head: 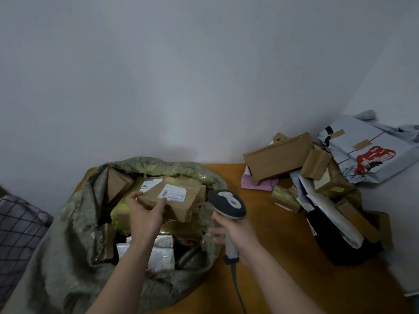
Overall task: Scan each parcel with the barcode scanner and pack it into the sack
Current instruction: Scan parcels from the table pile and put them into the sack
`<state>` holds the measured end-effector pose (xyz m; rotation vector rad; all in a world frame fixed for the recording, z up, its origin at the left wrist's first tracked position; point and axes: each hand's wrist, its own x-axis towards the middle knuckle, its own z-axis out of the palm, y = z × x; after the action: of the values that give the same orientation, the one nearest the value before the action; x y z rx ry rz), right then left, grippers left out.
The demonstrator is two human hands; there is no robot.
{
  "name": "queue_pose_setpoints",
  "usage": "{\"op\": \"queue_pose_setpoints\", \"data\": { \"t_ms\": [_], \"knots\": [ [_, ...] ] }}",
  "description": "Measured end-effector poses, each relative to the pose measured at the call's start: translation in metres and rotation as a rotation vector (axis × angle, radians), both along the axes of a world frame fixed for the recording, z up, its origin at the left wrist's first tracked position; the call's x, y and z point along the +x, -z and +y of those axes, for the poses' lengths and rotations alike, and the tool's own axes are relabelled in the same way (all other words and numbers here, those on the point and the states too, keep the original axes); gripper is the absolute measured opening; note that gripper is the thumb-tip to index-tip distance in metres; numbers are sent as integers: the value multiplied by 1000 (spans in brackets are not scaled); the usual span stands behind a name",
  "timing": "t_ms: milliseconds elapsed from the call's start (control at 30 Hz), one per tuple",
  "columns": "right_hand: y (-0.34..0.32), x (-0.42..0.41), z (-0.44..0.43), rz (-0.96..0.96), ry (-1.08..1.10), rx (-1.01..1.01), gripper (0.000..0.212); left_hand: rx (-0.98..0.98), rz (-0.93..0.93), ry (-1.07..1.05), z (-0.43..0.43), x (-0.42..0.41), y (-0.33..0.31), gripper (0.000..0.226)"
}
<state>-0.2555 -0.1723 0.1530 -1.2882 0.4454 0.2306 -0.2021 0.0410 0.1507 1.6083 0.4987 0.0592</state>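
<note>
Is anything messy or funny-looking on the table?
The parcels at the right of the table sit in a jumbled heap: a big box leans tilted over a pink packet. Nothing looks broken or spilled.

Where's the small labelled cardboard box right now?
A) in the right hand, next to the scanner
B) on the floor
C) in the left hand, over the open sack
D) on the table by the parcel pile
C: the left hand grips the cardboard box above the open sack, while the right hand holds the barcode scanner.
</note>
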Motion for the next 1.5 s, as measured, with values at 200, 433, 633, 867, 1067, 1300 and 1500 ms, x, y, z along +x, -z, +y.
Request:
{"op": "queue_pose_setpoints", "data": {
  "t_ms": [200,433,633,867,1067,1300,1500],
  "knots": [
    [21,17,9,45,48,56,46,323,223,173,6,-1,19,59],
    [39,30,10,84,122,57,50,731,381,643,10,27,13,68],
    [60,38,8,132,194,-73,45,1078,291,774,-3,60,14,77],
    [78,41,9,161,185,-108,40,1219,214,1232,-41,63,47,126],
    [88,41,10,197,109,-31,27,1238,110,1190,-33,81,70,114],
    [82,38,-13,148,246,-15,46,1179,63,1073,-63,88,55,94],
    [64,37,-80,55,472,-1,44,919,-65,945,-147,94,46,75]
  ]
}}
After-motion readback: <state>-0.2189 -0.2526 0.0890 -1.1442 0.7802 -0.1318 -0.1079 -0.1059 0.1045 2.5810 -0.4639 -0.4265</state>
